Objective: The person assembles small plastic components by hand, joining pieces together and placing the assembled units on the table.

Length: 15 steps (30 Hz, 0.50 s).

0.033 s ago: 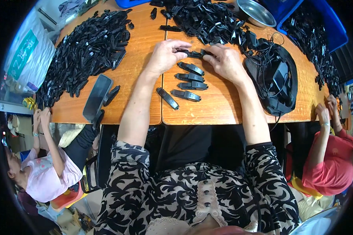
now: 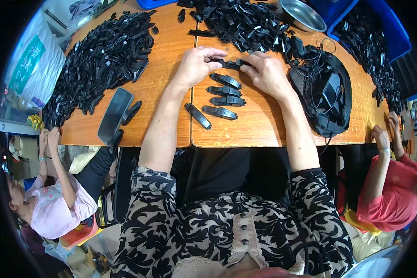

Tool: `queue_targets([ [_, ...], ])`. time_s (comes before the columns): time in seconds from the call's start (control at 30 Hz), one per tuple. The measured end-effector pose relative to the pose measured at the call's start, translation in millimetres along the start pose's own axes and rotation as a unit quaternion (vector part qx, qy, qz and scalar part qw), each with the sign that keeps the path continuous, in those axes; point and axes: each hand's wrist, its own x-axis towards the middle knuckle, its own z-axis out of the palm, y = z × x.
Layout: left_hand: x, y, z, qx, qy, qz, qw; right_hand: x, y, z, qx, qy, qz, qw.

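Observation:
Both my hands are over the table's middle, at the ends of one slim black plastic piece (image 2: 230,64). My left hand (image 2: 195,68) has thumb and fingers closed on its left end. At the other end, my right hand (image 2: 265,73) pinches with thumb and index finger. My fingers partly cover the piece, so its exact shape is hidden. Just nearer to me, several curved black plastic parts (image 2: 224,91) lie in a loose column, each with a small rectangular detail on top. One similar part (image 2: 198,116) rests slanted to their left.
Heaps of small black parts lie at the left (image 2: 109,55) and far middle (image 2: 241,23). A phone (image 2: 115,116) is left of my forearm. Right of my hand sits a black mesh bag (image 2: 340,88) with cables. A metal bowl (image 2: 303,15) and blue bin (image 2: 394,28) stand behind. Co-workers sit both sides.

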Motion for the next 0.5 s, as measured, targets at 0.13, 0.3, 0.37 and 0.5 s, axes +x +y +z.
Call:
queue_targets([
  [0.13, -1.6, -1.1, -2.0, 0.008, -0.015, 0.007, 1.000, 1.3, 3.3, 7.6, 0.008, 0.011, -0.048, 0.999],
  [0.3, -0.8, -2.5, -2.1, -0.004, -0.026, 0.002, 1.000, 1.9, 7.3, 10.4, 0.003, 0.023, -0.081, 0.996],
  [0.37, -0.9, -1.2, -3.0, -0.008, -0.029, 0.001, 1.000, 3.4, 7.6, 12.7, 0.001, 0.037, -0.092, 0.995],
  [0.5, 4.5, 8.1, 2.4, 0.010, -0.040, 0.016, 0.999, 9.7, 7.2, 20.8, -0.006, 0.058, -0.153, 0.987],
])
